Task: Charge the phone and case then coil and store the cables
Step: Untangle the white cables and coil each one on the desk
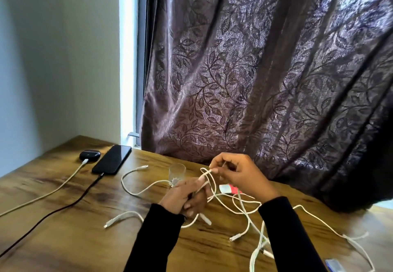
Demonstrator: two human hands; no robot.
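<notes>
A black phone (112, 162) lies at the back left of the wooden table (63, 239) with a dark cable (63, 205) plugged into its near end. Beside it sits a black earbud case (89, 155) with a white cable (53, 191) plugged in. My left hand (187, 197) is shut on a white cable (209, 186) that loops over its fingers. Just above it, my right hand (236, 171) pinches a strand of the same cable. Several loose white cables (244, 210) lie tangled on the table below and right of my hands.
A clear drinking glass (177, 172) stands just behind my left hand. A small white and red object (226, 188) lies under my right wrist. A dark leaf-patterned curtain (265, 80) hangs over the table's far edge. A blue and white item (335, 265) lies at the front right.
</notes>
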